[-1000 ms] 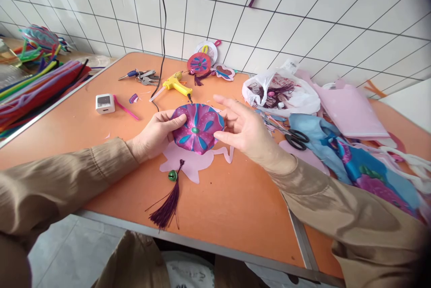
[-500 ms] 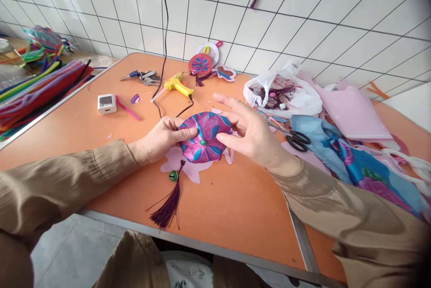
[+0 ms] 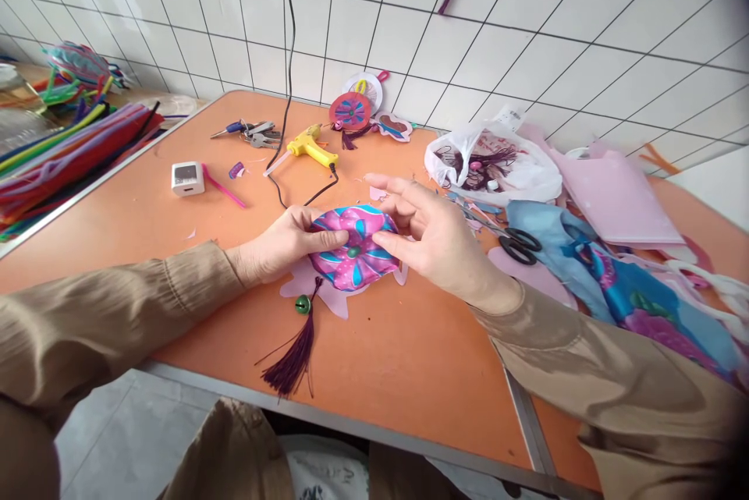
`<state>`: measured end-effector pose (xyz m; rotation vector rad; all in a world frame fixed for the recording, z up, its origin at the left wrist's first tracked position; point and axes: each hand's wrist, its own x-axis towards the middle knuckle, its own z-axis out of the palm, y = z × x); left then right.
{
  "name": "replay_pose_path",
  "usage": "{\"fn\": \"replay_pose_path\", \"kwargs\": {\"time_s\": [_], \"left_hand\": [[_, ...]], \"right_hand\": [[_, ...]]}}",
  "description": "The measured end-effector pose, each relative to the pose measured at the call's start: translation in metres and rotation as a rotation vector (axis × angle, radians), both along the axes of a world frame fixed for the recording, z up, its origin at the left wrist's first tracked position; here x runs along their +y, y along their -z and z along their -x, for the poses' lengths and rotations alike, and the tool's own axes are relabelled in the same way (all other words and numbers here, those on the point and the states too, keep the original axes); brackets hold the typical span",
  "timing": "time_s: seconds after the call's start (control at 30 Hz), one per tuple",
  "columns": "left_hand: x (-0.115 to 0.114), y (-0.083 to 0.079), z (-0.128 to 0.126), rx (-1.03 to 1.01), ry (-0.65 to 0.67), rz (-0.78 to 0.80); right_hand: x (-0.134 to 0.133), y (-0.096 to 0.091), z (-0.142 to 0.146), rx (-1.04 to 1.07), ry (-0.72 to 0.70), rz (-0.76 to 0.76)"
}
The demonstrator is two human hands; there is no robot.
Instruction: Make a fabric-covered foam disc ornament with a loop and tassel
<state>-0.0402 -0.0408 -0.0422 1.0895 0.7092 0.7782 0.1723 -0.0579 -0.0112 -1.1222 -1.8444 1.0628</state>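
Padded disc (image 3: 354, 248) has dropped lower and tipped flatter than a second ago, its flower-patterned face now less toward the camera. Left hand (image 3: 286, 244) has its grip closed on the disc's left edge, thumb on top; right hand (image 3: 438, 239) pinches the right edge between thumb and fingers, forefinger stretched out above. Disc is held just over the pink cut-out (image 3: 331, 297) on the tabletop (image 3: 403, 359), with the tassel (image 3: 292, 356) lying just in front.

No readable text, brand, number or sign. On the screen of the small white device (image 3: 187, 178) near the worktop's left edge, only blur; likewise on the white tag (image 3: 506, 116) of the plastic bag (image 3: 530, 172) toward the far edge.
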Motion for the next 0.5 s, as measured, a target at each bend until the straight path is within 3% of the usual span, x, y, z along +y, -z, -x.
{"fn": "replay_pose_path", "kwargs": {"time_s": [0.17, 0.3, 0.5], "left_hand": [[0.0015, 0.0045, 0.0005, -0.001, -0.057, 0.018], [0.0021, 0.0048, 0.0005, 0.0, -0.097, 0.046], [0.001, 0.0031, 0.0001, 0.023, -0.095, 0.037]], "right_hand": [[0.0045, -0.0037, -0.0016, 0.06, 0.023, 0.076], [0.0088, -0.0088, -0.0039, 0.087, 0.07, 0.016], [0.0103, -0.0023, -0.0012, 0.104, 0.079, 0.105]]}}
